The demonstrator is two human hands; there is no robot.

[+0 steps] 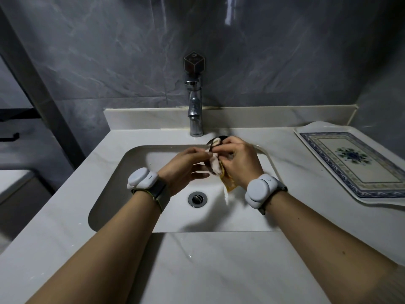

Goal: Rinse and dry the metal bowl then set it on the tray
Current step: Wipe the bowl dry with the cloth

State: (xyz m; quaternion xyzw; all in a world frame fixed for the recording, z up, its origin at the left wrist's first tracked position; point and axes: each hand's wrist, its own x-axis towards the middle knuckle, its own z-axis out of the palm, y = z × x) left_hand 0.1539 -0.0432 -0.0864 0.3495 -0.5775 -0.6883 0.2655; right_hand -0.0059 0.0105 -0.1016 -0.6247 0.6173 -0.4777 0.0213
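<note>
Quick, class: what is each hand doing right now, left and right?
Left hand: holds the metal bowl over the sink, fingers curled round it.
Right hand: fingers grip the cloth against the bowl.

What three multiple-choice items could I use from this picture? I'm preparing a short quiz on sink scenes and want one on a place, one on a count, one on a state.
1. Where does the patterned tray lie?
A. In the sink basin
B. On the counter right of the sink
C. Under the faucet

2. How many grey wrist bands are worn?
A. None
B. One
C. Two

3. What are the hands doing over the sink?
A. Holding the metal bowl and a cloth together
B. Resting flat on the counter
C. Turning the faucet

Key: 1 B, the tray sits on the counter to the right. 2 C, one band shows on each wrist. 3 A, the left hand and right hand meet around the bowl and cloth.
</note>
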